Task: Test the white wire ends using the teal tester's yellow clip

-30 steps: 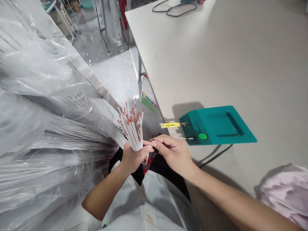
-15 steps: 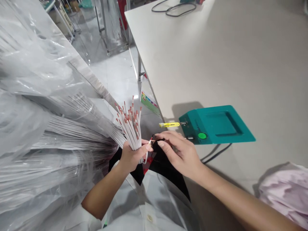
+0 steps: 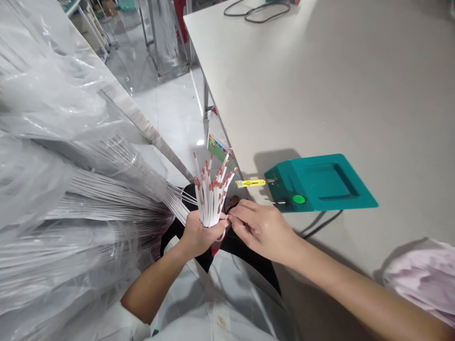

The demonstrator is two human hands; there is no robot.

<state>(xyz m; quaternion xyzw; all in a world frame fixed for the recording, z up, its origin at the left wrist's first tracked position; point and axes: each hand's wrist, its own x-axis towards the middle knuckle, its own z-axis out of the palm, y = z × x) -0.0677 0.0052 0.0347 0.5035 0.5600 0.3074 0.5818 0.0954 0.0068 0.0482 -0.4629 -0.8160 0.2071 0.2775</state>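
My left hand (image 3: 202, 235) is wrapped round a bundle of white wires (image 3: 213, 201), whose bared copper ends fan out upward. One wire bends out from the bundle by my left thumb. At its end my right hand (image 3: 261, 227) has thumb and forefinger pinched together, almost touching the left thumb. The tip of that wire is mostly hidden by the fingers. Just beyond my right hand, a teal device (image 3: 320, 184) with a green button (image 3: 299, 199) stands on the table edge. From its front a yellow clip-like piece (image 3: 250, 183) sticks out.
On my left, long white wires (image 3: 117, 201) lie under clear plastic sheeting (image 3: 42, 109). The pale table (image 3: 320, 94) spans the right, with a black cable (image 3: 263, 14) at the far end and pink cloth (image 3: 423, 284) near me. A wheeled metal rack (image 3: 156, 47) stands beyond.
The wire bundle has tilted to the right and its ends have shifted that way. My right hand's fingers have closed from a looser pose and moved slightly down, against the bent wire's end.
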